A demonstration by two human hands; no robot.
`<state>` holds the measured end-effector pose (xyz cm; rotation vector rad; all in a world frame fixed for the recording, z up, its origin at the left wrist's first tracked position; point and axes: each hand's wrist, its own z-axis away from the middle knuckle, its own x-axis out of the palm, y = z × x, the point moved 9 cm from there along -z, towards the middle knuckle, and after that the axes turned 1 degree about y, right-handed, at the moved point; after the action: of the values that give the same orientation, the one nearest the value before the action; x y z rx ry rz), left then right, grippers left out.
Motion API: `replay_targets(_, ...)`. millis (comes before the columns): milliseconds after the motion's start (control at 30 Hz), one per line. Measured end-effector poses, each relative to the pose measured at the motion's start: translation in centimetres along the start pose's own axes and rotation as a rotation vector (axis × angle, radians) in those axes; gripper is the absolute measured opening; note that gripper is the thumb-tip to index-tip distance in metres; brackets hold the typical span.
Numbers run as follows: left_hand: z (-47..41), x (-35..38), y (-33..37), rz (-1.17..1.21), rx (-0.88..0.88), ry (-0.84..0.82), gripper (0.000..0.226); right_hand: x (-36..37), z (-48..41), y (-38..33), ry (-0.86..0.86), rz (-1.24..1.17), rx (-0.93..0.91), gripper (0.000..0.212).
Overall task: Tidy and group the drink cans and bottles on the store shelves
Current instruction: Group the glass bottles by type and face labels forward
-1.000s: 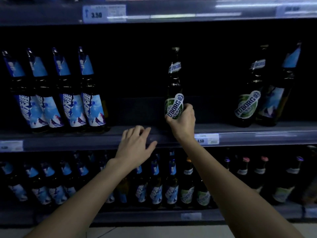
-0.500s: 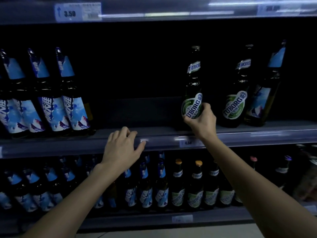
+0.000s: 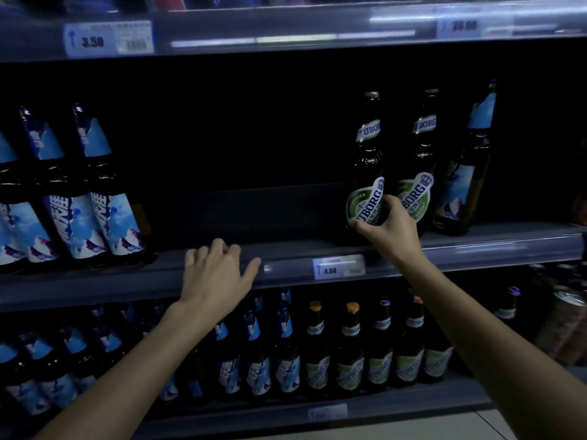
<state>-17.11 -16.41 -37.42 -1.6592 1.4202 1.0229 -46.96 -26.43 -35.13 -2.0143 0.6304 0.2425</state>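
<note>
Several dark bottles with blue-and-white labels (image 3: 95,201) stood at the left end of the middle shelf (image 3: 133,276), close together. To their right, a wide stretch of the shelf separated them from the next bottles. The left hand (image 3: 216,276) rested on the shelf's near edge, its fingers loosely bent over the lip and holding nothing. Further right on that edge sat a price tag (image 3: 338,268) reading 4.50. Above the tag stood the Tuborg bottle (image 3: 367,166): tall, of dark green glass, with a dark cap, a white band printed "TUBORG" round the neck and an oval green-and-white label low on the body. It stood almost upright toward the right of the middle shelf; the fingers hid its base, so whether it touched the shelf could not be told. The right hand (image 3: 389,230) gripped it low down, thumb and fingers wrapped across the oval label. Just beside it on the right stood a second Tuborg bottle (image 3: 419,173) of the same look, and past that a lone blue-labelled bottle (image 3: 465,179).
</note>
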Motion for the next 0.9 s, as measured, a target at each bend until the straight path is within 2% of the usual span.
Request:
replay_targets(100,-0.4,-1.5,4.0,0.129,0.082,0.107,0.055,-2.2,-0.3,0.9,0.092,-0.023,0.028,0.064)
replay_targets(267,-3.1,-1.0,11.5,0.575,0.079,0.012,0.060,-7.0,-0.9,3.0,0.330,0.043,0.046,0.029)
replay_targets(333,-4.4,-0.2,14.1,0.787,0.059,-0.053,0.069,-8.0,-1.5,4.1,0.354,0.095,0.055,0.037)
replay_targets(433,-6.1,0.6,16.8,1.005,-0.025,-0.123,0.085,-8.0,-2.3,5.7,0.279,0.128,0.102,0.063)
replay_targets(533,-7.5,1.3,17.9,1.050,-0.083,-0.108,0.090,-7.3,-2.8,6.5,0.222,0.100,0.112,0.073)
replay_targets(633,-8.0,1.6,17.4,1.088,-0.126,-0.039,0.080,-6.6,-3.3,6.6,0.198,0.052,0.114,0.075)
replay_targets(900,-7.8,1.2,16.6,1.127,-0.169,0.028,0.078,-6.4,-3.4,6.2,0.175,0.004,0.086,0.067)
